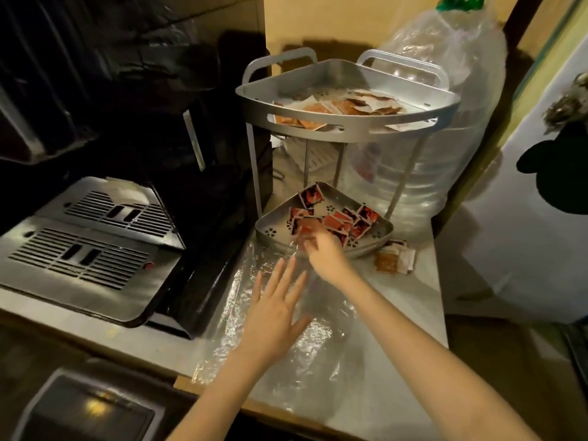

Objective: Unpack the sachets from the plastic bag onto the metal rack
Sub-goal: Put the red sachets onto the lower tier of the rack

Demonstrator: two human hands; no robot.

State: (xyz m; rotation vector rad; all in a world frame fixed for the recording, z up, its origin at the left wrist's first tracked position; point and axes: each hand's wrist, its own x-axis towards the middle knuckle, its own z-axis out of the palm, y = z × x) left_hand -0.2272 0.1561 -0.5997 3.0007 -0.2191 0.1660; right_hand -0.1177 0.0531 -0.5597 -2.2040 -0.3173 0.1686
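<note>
A two-tier metal rack (346,128) stands on the counter. Its lower tray (270,232) holds several red and black sachets (337,221); its upper tray holds orange and white sachets (342,106). A clear plastic bag (286,338) lies flat and crumpled on the counter in front of the rack. My left hand (275,313) hovers over the bag with fingers spread. My right hand (323,249) reaches to the lower tray's front edge, fingers pinched on a blurred red sachet (305,229).
A few orange and white sachets (394,257) lie on the counter right of the lower tray. A large clear water jug (445,122) stands behind the rack. A black and silver machine with slotted drip trays (89,246) fills the left. The counter edge runs along the front.
</note>
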